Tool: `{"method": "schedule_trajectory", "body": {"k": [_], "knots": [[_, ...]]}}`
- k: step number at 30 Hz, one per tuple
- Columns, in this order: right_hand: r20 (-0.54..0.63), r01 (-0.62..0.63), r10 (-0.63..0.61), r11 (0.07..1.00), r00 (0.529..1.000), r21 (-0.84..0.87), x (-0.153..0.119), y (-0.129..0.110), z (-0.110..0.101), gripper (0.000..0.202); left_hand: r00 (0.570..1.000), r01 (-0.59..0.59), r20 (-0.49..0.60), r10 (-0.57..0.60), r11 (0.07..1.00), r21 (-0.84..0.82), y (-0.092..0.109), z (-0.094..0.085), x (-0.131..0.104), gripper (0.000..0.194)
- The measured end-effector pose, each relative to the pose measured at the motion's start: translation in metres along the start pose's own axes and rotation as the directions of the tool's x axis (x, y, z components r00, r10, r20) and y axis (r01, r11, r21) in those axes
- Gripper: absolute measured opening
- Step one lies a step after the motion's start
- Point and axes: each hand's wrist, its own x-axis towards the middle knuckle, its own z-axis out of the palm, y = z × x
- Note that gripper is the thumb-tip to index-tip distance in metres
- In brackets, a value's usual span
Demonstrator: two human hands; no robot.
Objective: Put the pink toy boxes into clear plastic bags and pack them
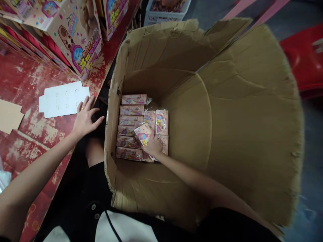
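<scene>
Deep inside a large open cardboard carton (191, 90), my right hand (153, 145) is closed on a small pink printed box (143, 132) in clear wrap. That box is tilted above other wrapped boxes. A column of similar boxes (130, 153) lies stacked along the carton's left side, and more, such as a box (162, 121), stand beside it. My left hand (86, 116), with a ring on one finger, has its fingers spread at the red table's edge. Its fingertips touch or nearly touch a white die-cut card (64, 101) with rows of round marks.
Large printed display boxes (75, 37) stand at the table's (32, 74) far left. A tan card piece (10, 116) lies at the left edge. Behind the carton is a white plastic basket (161, 15) with contents. A red plastic object (302, 60) is at right.
</scene>
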Motion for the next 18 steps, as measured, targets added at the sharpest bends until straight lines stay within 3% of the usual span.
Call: {"method": "schedule_trajectory", "body": {"k": [18], "knots": [[-0.032,-0.014,0.013,0.999,0.999,-0.036,-0.002,-0.003,0.002,0.116,1.0,-0.014,-0.018,0.012,0.996,-0.083,-0.002,0.012,0.003,0.065]]}}
